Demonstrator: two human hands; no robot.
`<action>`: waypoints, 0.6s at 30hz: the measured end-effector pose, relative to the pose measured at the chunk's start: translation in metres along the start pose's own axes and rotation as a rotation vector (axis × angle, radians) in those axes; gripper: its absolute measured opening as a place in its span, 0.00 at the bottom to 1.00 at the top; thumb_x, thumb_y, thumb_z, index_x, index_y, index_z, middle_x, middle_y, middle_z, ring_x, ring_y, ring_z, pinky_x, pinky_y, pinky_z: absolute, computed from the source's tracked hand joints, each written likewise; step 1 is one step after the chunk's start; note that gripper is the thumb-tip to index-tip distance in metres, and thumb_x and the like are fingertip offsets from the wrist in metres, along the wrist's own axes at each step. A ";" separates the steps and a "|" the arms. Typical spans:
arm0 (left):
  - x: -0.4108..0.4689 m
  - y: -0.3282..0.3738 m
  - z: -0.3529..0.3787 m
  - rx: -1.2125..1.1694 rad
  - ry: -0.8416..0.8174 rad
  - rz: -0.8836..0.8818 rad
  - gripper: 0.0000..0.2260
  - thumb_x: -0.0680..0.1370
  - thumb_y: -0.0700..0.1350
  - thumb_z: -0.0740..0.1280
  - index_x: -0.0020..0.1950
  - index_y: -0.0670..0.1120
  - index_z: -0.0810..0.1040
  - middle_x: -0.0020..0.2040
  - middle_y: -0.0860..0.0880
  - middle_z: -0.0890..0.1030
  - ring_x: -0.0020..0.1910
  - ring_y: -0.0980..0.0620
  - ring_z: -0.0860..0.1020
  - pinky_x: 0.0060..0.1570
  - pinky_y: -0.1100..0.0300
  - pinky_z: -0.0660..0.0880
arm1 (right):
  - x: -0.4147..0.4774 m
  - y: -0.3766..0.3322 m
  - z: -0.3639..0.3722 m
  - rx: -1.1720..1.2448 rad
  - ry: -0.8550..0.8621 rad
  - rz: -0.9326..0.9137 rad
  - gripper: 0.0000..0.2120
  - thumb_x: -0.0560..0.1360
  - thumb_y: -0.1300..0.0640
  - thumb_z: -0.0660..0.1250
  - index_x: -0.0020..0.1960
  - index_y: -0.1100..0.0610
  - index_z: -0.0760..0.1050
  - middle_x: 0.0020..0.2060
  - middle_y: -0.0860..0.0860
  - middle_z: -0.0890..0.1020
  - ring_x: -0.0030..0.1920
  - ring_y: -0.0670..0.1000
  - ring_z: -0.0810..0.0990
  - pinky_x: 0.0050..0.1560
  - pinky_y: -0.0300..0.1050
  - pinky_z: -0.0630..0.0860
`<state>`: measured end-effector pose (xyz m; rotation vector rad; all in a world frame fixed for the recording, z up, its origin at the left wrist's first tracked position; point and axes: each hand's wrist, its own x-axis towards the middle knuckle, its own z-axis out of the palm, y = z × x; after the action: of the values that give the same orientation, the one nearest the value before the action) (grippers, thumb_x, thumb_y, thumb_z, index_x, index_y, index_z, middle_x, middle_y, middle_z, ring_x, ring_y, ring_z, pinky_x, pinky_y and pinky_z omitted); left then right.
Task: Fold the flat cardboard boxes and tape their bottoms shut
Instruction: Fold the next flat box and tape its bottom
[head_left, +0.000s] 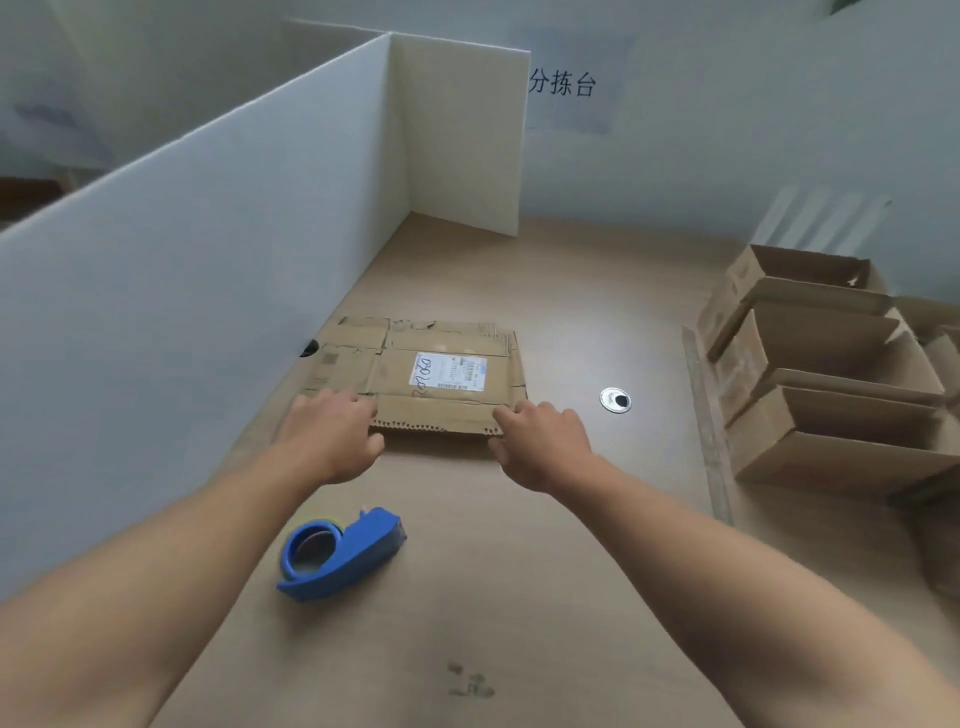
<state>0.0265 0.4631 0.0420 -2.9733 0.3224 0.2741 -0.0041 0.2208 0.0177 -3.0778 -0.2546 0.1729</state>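
Note:
A flat brown cardboard box (441, 364) with a white shipping label lies on the wooden table (519, 571), close to the white partition. My left hand (332, 431) rests on the box's near left corner, fingers curled over the edge. My right hand (540, 441) touches the near right corner, fingers on top and thumb at the edge. A blue tape dispenser (340, 553) lies on the table nearer to me, under my left forearm and apart from both hands.
A white partition (208, 249) walls the table's left side and part of the back. Several folded open boxes (831, 379) stand in a row at the right. A round metal cable grommet (615, 400) sits in the tabletop right of the flat box.

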 end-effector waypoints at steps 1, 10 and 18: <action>0.010 -0.006 0.000 -0.002 -0.018 -0.007 0.17 0.79 0.55 0.58 0.64 0.51 0.74 0.63 0.50 0.77 0.62 0.47 0.73 0.60 0.50 0.69 | 0.010 -0.002 0.001 0.003 -0.023 0.004 0.13 0.82 0.47 0.56 0.59 0.53 0.71 0.56 0.53 0.77 0.56 0.60 0.75 0.47 0.52 0.64; 0.126 -0.071 0.047 -0.219 -0.130 -0.157 0.21 0.79 0.54 0.60 0.70 0.49 0.72 0.70 0.48 0.72 0.67 0.44 0.70 0.61 0.50 0.70 | 0.114 -0.001 0.049 0.320 -0.176 0.358 0.18 0.80 0.46 0.57 0.67 0.51 0.70 0.61 0.52 0.76 0.61 0.57 0.75 0.52 0.51 0.72; 0.185 -0.100 0.106 -0.513 -0.112 -0.299 0.33 0.78 0.59 0.64 0.78 0.47 0.58 0.77 0.43 0.59 0.74 0.39 0.59 0.68 0.44 0.65 | 0.163 -0.003 0.087 0.927 -0.004 0.795 0.29 0.78 0.49 0.64 0.77 0.46 0.60 0.68 0.51 0.73 0.66 0.57 0.73 0.66 0.56 0.73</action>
<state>0.2090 0.5400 -0.0852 -3.4177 -0.2459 0.5568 0.1454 0.2542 -0.0862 -2.0816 0.8186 0.2307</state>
